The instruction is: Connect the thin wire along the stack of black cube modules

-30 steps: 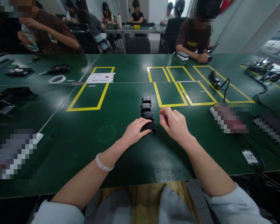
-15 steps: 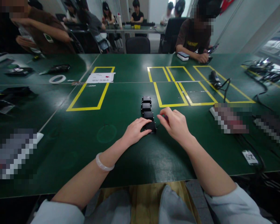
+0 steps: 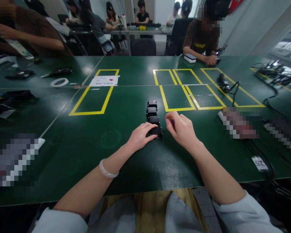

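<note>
Several small black blocks stand in a row running away from me at the middle of the table. My left hand (image 3: pixel 143 136) grips the nearest black block (image 3: pixel 156 130), thumb on its near side and fingers on its far side. Just right of that block, my right hand (image 3: pixel 181 127) is closed around a thin dark tool, probably a small screwdriver (image 3: pixel 165 130). Its shaft points at the block's right side; most of the handle is hidden by my fingers. Beyond my left hand are another black block (image 3: pixel 154 119) and two farther ones, with tiny pegs at their sides.
Yellow tape outlines (image 3: pixel 180 109) mark the green table (image 3: pixel 87 161). A paper sheet (image 3: pixel 104 81) and a tape roll (image 3: pixel 59 83) lie at left. On the right are a black cylindrical device (image 3: pixel 223 83) with a cable and a number tag (image 3: pixel 259 163). Other people sit across the table.
My right fingers have turned slightly around the tool, while my left hand and the blocks stay put. At far left, a person has raised their hands and a packet shows.
</note>
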A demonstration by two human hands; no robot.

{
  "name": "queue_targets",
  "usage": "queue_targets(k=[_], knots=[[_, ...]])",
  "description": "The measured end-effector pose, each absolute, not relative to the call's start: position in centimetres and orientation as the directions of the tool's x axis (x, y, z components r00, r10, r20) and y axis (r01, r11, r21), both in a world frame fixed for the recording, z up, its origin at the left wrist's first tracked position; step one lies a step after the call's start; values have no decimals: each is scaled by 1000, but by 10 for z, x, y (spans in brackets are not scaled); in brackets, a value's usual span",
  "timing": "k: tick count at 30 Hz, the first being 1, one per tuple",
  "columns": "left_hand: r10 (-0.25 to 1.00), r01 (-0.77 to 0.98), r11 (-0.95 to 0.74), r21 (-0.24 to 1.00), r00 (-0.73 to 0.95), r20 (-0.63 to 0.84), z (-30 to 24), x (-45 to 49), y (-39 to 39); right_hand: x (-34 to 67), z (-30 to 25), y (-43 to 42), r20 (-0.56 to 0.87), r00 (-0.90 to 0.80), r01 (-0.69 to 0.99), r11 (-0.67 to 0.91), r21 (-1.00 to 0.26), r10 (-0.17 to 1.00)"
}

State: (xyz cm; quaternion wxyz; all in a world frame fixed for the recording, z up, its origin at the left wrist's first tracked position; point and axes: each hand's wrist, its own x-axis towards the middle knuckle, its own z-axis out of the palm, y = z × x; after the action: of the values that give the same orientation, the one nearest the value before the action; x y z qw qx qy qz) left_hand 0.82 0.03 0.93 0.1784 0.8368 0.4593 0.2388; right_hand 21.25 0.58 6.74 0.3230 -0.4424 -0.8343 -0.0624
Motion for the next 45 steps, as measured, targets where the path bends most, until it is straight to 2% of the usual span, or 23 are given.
queue_targets(k=[11,27,45], knots=[[852,678,-517,522,465,240,9,9,0,213,67,6,574,-392,778,592,-211,719],[854,683,-514,519,462,238,9,9,0,213,67,6,589,-419,781,605,-154,691],[847,680,-527,510,465,256,6,8,1,213,68,5,571,-434,765,620,-174,697]])
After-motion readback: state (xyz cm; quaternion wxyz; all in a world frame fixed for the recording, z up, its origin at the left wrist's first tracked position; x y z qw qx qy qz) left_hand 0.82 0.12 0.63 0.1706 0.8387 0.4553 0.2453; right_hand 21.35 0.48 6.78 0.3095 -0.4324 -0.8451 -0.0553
